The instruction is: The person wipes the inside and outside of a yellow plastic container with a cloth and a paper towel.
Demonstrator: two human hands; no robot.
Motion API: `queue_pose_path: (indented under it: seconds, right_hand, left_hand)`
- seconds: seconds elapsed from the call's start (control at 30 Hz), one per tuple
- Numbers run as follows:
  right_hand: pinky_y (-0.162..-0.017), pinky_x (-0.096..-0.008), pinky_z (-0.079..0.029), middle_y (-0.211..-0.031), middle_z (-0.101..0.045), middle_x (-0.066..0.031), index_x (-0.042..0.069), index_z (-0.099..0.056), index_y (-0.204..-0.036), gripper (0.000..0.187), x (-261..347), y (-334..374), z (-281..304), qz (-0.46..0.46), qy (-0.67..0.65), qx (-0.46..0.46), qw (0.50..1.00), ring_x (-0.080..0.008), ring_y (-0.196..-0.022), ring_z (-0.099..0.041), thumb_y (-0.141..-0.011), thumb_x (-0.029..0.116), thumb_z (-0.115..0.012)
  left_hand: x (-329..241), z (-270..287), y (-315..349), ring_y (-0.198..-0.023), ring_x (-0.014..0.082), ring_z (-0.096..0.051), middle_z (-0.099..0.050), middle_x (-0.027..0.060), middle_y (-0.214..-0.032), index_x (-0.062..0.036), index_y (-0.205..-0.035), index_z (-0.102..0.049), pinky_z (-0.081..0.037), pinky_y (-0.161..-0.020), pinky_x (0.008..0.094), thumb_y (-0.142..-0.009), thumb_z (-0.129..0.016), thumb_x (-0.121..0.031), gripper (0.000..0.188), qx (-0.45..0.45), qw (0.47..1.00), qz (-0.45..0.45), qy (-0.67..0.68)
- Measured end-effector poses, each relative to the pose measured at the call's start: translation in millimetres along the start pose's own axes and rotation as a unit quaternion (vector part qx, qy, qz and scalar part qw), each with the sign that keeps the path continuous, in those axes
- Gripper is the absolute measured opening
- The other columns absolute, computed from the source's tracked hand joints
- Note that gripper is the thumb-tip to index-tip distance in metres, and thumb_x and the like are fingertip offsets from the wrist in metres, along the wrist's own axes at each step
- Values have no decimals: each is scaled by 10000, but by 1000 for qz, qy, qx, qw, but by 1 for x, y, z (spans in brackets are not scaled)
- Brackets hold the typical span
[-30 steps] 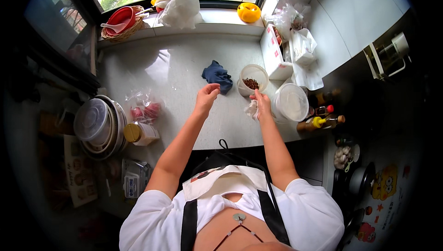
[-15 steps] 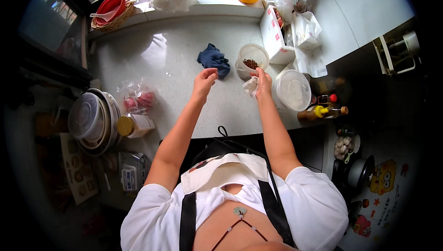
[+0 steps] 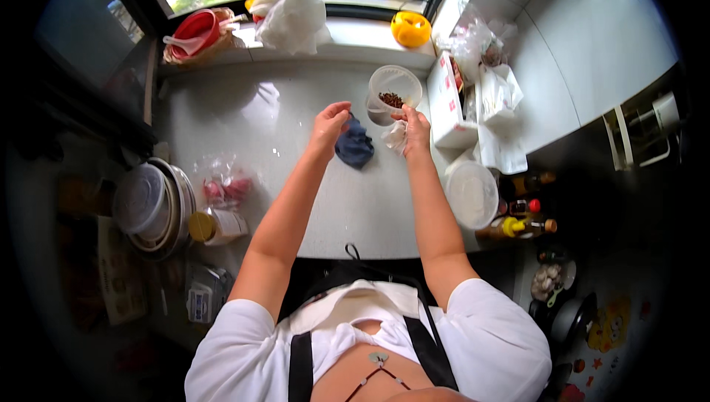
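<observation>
My right hand (image 3: pixel 416 130) grips the near rim of a round translucent plastic tub (image 3: pixel 405 79), with small dark brown bits (image 3: pixel 390 99) at its bottom. A crumpled whitish piece, thin plastic or tissue (image 3: pixel 395 136), hangs beside the fingers of that hand. The tub tilts toward me. My left hand (image 3: pixel 328 130) is closed in a pinch to the left of the tub; whatever its fingertips hold, if anything, cannot be made out. Just right of that hand, a dark blue cloth (image 3: pixel 355 144) lies bunched on the grey counter (image 3: pixel 229 117).
A second lidded tub (image 3: pixel 472 195) and several bottles (image 3: pixel 518 227) stand to the right. Behind them is a white box (image 3: pixel 452 110). On the left are stacked bowls (image 3: pixel 166 206), a yellow-capped jar (image 3: pixel 218 226) and a bag of red items (image 3: pixel 228 186). A basket (image 3: pixel 214 47) sits by the window.
The view has tipped toward the window. My right hand has moved the tub farther from me over the counter and tilted it. My left hand has also reached farther forward, past the cloth.
</observation>
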State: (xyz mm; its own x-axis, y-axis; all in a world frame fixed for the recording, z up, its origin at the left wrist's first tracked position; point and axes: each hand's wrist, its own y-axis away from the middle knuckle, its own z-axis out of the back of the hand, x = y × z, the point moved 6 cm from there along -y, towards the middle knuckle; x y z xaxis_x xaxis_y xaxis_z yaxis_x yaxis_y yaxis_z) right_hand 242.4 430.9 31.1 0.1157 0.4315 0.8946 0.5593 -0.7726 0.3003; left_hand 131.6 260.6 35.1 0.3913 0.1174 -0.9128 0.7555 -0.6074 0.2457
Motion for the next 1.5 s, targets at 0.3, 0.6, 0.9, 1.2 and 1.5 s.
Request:
queue_pose_path:
  seconds: [0.3,0.6,0.9,1.2,1.5]
  right_hand:
    - [-523,-252,-456,-705,-622,-127,0,-508,-800,211,28,-77,-86,75,-46,59,994,-139,-564,-562,-756,175,-618]
    - [-492,-270,-459,-714,-625,-118,-33,-557,-846,226,54,-161,-136,49,-47,105,992,-155,-555,-580,-757,167,-613]
    - [-493,-287,-469,-736,-627,-144,-51,-533,-941,305,48,-213,-145,13,-54,80,995,-183,-563,-600,-758,169,-639]
    - [-614,-299,-483,-878,-634,-128,-15,-536,-1041,344,35,-224,-134,-14,20,123,992,-181,-707,-577,-784,184,-646]
    - [-722,-282,-463,-891,-637,-118,1,-544,-1081,347,-19,-122,-100,88,214,178,956,-173,-836,-584,-792,176,-622]
  left_hand:
    - [-41,-3,-103,-996,142,-474,-510,17,-1103,-83,-1185,-484,-390,-859,336,-832,-566,-184,377,5,998,-32,-55]
    - [-66,-25,-140,-1101,177,-438,-450,63,-1210,-83,-1257,-423,-353,-914,363,-818,-580,-165,474,4,997,-65,-37]
    - [-52,-5,-153,-1114,163,-421,-433,57,-1237,-73,-1248,-429,-353,-907,340,-816,-566,-137,458,-36,996,-75,-18]
    - [-51,11,-146,-1095,173,-441,-428,99,-1291,-46,-1263,-415,-366,-847,298,-791,-540,-139,497,-71,991,-110,16]
    - [-37,19,-109,-1056,156,-470,-494,28,-1158,-81,-1202,-475,-370,-902,346,-835,-524,-134,374,-74,993,-84,29]
